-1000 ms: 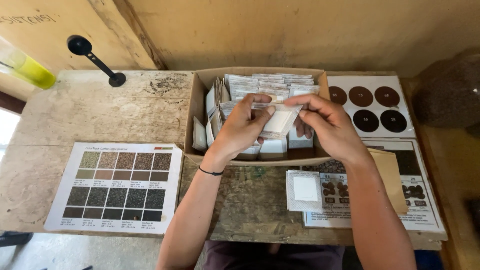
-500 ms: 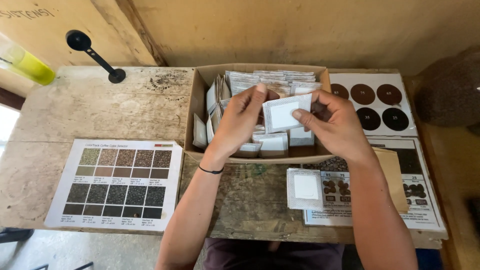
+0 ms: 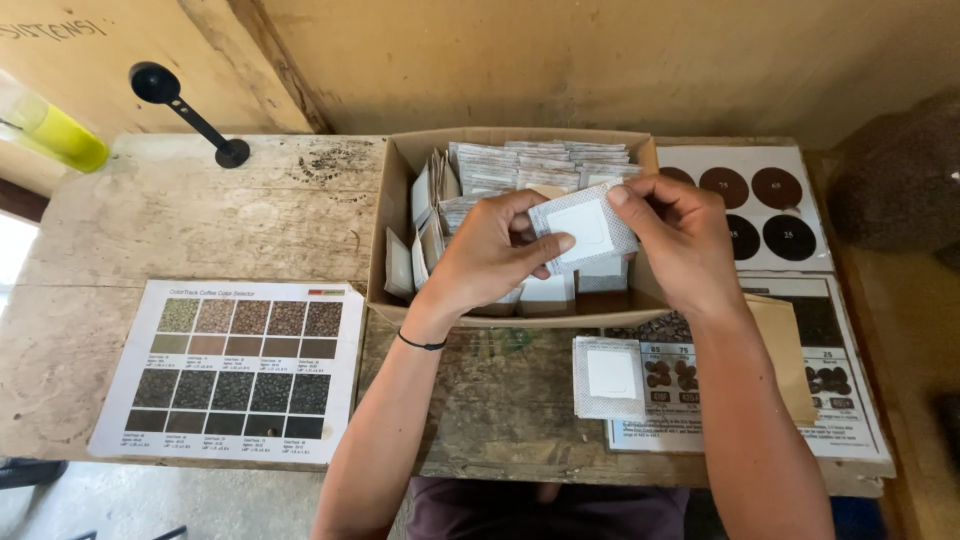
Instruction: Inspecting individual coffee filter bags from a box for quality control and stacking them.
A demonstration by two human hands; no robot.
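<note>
Both hands, the left hand (image 3: 490,255) and right hand (image 3: 680,235), pinch one white packet (image 3: 583,226) above the cardboard box (image 3: 400,190) of packets on the counter (image 3: 200,230).

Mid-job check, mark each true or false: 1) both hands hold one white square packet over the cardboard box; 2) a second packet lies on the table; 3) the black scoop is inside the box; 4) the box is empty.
1) True: the left hand and right hand pinch one flat white square packet above the open brown cardboard box.
2) True: a second white packet lies on the wooden table.
3) False: the black long-handled scoop rests on the table, left of the box.
4) False: rows of packets fill it.
</note>
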